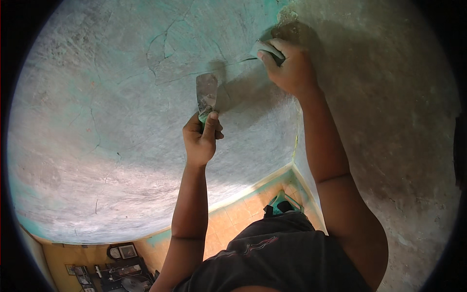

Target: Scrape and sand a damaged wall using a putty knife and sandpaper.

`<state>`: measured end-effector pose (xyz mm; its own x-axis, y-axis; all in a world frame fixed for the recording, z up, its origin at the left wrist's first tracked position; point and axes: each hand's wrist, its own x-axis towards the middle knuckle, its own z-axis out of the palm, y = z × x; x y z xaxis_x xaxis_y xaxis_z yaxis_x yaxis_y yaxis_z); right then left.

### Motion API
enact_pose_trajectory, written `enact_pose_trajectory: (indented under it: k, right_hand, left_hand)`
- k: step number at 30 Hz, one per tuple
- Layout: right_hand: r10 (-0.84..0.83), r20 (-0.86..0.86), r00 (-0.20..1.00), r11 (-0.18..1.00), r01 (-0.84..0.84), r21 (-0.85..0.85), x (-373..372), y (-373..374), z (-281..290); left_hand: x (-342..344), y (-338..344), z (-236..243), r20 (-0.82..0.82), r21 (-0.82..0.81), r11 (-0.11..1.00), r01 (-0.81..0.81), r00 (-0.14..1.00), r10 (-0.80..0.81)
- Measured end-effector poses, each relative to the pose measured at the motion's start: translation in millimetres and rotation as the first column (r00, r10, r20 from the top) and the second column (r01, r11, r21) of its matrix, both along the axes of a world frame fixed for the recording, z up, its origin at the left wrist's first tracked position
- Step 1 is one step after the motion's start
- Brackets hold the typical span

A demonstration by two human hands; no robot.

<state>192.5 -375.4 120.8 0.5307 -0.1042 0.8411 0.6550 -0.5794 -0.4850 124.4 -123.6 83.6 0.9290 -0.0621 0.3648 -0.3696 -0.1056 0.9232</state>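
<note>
In my left hand (pixel 202 141) is a putty knife (pixel 207 90), gripped by its green handle with the blade pointing up. The blade is smeared with grey dirt and stands in front of the wall; I cannot tell if it touches. My right hand (pixel 293 67) is closed round a folded grey sheet (pixel 265 47) with a dark edge, perhaps sandpaper. That hand is up at the wall (pixel 131 97), close to the corner. Patchy grey and turquoise, the wall has thin cracks and a rough chipped spot (pixel 288 15) above my right hand.
A second wall (pixel 389 121) meets the first at the corner on my right. Far below lies an orange tiled floor (pixel 228 219), with a turquoise stool (pixel 296 202) under me. At the lower left stand dark furniture (pixel 126 272) and picture frames (pixel 128 251).
</note>
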Motion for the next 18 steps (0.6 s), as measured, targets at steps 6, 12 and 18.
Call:
enact_pose_trajectory:
  k: [6,12,18]
  right_hand:
    - [-0.050,-0.002,0.999,0.994,0.049,-0.093,8,0,6]
    - [-0.067,-0.001,0.998,0.979,0.066,-0.191,9,1,13]
    - [-0.083,0.033,0.996,0.961,0.088,-0.262,8,11,14]
  left_hand:
    - [-5,3,-3,-0.041,-0.038,0.999,-0.027,0.999,0.025]
    - [-3,-2,-7,-0.065,-0.064,0.998,-0.003,0.998,-0.001]
    - [1,-10,-5,-0.073,-0.068,0.998,-0.009,0.997,0.004]
